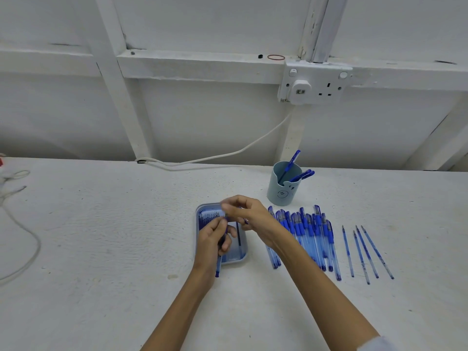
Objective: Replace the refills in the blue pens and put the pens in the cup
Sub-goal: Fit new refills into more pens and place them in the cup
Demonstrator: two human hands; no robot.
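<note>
Blue pen (218, 267) gripped by left hand (211, 241) over a tray (235, 260).
Right hand (249, 216) hold too blurred to tell.

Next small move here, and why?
Probably steady the pen in the left hand while the right hand finishes working its upper end over the tray. Its fingertips meet there, though blur hides what they pinch. Three pens already stand in the cup.
</note>
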